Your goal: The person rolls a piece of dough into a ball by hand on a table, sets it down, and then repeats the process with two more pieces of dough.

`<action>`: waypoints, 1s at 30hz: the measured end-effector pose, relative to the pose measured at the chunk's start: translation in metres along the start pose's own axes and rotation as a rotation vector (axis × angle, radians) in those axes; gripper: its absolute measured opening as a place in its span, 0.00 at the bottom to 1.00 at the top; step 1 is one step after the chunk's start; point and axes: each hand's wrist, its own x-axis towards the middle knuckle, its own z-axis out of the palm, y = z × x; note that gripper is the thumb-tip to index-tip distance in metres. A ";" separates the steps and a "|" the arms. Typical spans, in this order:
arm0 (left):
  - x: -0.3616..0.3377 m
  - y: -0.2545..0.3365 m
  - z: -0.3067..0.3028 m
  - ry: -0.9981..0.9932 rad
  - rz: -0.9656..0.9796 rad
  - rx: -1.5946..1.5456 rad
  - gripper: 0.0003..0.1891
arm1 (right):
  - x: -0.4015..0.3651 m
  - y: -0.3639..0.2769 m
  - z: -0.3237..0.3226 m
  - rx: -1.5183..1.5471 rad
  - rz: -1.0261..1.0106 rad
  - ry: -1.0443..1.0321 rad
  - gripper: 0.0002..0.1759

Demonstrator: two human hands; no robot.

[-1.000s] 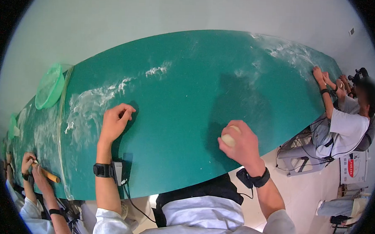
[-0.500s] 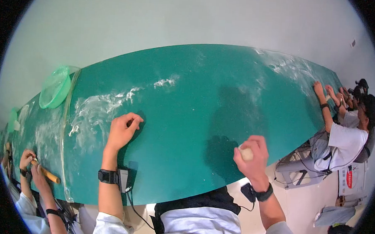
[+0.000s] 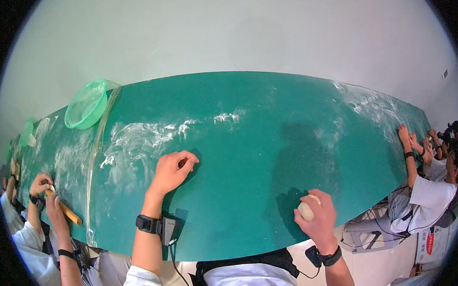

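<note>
A pale, rounded dough ball (image 3: 306,209) sits in my right hand (image 3: 322,218), whose fingers and thumb wrap round it near the front edge of the green table (image 3: 227,194). Part of the ball is hidden behind the fingers. My left hand (image 3: 173,172) rests at the table surface to the left, its fingers curled in and nothing visible in them. Close beyond it lies a smear of white flour (image 3: 142,139). Both wrists wear black bands.
At the far left stands a green plastic basin (image 3: 86,106), near a clear strip (image 3: 96,163) across the table. A co-worker's hands at lower left are by a wooden rolling pin (image 3: 71,214). Other people sit along the right end, by a grey stool (image 3: 370,236).
The view has shifted, so the table and basin appear further right and most of the table lower. My right hand still grips the dough ball; my left hand stays curled.
</note>
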 end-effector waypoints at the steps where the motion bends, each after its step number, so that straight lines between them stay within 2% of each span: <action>1: 0.001 0.001 0.000 -0.002 -0.003 0.007 0.09 | -0.004 0.007 0.003 0.012 -0.015 0.007 0.17; 5: 0.002 0.001 0.000 -0.003 -0.008 0.017 0.09 | -0.008 0.025 0.007 0.101 0.087 -0.047 0.19; 7: 0.003 -0.003 0.000 0.008 -0.001 -0.006 0.09 | -0.008 0.019 0.001 0.144 0.138 0.156 0.19; 8: 0.001 -0.004 0.000 0.009 0.001 -0.038 0.10 | -0.006 0.012 -0.001 0.154 0.136 0.150 0.19; 10: 0.000 -0.004 -0.002 0.001 -0.003 -0.030 0.10 | -0.004 0.000 -0.004 -0.033 -0.036 0.014 0.19; 15: 0.001 -0.006 -0.002 0.015 -0.026 -0.092 0.11 | -0.017 0.017 0.002 0.103 0.018 -0.058 0.21; 17: 0.001 -0.012 -0.006 0.083 -0.021 -0.105 0.10 | -0.014 0.021 0.001 0.180 0.078 0.193 0.20; 20: 0.001 -0.015 -0.008 0.155 -0.006 -0.113 0.09 | 0.015 -0.009 -0.023 0.086 0.078 0.155 0.17; 21: 0.002 -0.015 -0.008 0.151 -0.004 -0.113 0.09 | 0.009 -0.007 -0.017 -0.030 0.006 -0.021 0.15; 25: 0.004 -0.015 -0.010 0.139 -0.045 -0.078 0.09 | -0.023 0.032 0.009 -0.010 -0.088 -0.060 0.18; 27: 0.004 -0.017 -0.005 0.129 -0.034 -0.094 0.10 | -0.025 0.039 0.008 0.111 0.034 0.063 0.17; 28: 0.006 -0.021 -0.003 0.136 -0.011 -0.098 0.10 | -0.023 0.034 0.002 0.108 0.032 0.073 0.17; 30: 0.002 -0.025 -0.010 0.161 -0.011 -0.089 0.10 | -0.007 0.001 -0.021 0.095 0.163 0.291 0.14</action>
